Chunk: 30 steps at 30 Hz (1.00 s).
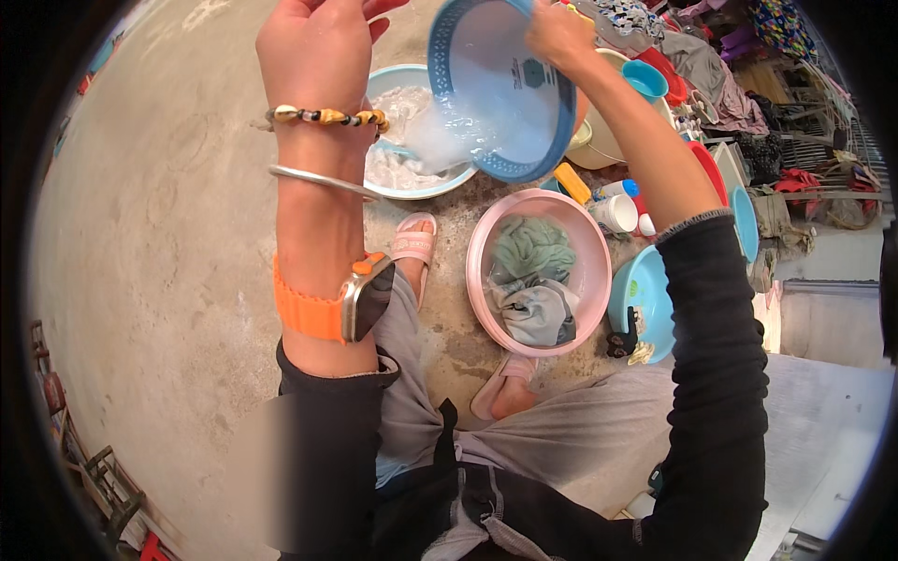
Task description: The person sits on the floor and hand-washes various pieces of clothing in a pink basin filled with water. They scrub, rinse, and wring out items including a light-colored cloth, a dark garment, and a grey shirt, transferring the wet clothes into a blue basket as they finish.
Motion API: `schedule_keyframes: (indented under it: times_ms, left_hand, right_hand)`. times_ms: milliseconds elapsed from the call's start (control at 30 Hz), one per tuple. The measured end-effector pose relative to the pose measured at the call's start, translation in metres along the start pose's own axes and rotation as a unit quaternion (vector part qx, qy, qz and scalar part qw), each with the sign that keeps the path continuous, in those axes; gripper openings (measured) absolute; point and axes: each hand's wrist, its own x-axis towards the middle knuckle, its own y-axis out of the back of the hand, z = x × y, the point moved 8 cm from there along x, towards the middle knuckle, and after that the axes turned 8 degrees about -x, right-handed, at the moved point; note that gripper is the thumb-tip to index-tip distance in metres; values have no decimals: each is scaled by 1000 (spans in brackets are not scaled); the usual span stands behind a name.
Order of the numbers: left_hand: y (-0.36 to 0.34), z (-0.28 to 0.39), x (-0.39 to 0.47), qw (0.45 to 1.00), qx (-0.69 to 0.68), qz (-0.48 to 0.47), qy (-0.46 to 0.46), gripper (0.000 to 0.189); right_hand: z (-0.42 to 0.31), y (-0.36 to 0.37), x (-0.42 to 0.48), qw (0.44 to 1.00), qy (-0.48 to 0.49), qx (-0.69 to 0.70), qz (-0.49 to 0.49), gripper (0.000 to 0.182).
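Note:
My right hand [559, 35] grips the rim of a blue plastic basin [554, 119], which is tipped on its side. Cloudy water [456, 133] pours from it into a light blue-rimmed basin [421, 191] on the floor, where pale wet cloth [403, 112] lies. My left hand [316, 56] is raised at the top edge, left of the tipped basin. Its fingers are partly cut off, but those showing are apart, and nothing is seen in them. Closer to me a pink basin [478, 280] contains green cloth [534, 247] and grey-white cloth [537, 312] in water.
Right of the pink basin are a light blue basin [649, 280] with small items at its rim, a white tub [619, 212] and a yellow block [572, 184]. Behind them stands a cream bucket [607, 144]. My slippered feet [415, 245] flank the pink basin on the concrete floor [175, 280].

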Motion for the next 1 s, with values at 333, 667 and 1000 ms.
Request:
schedule_keyframes:
  times_ms: [333,667,1000]
  left_hand:
    - [0,10,-6,999,-28,2,-26,15]
    - [-13,-11,-2,998,-33,-43,17,26]
    - [-37,-23,0,992,2,-123,16,28]
  right_hand:
    - [-75,109,-49,961,213,10,177,13]
    - [-17,96,-63,976,81,-5,203,17]
    - [237,66,-205,929,-293,155,164,29]
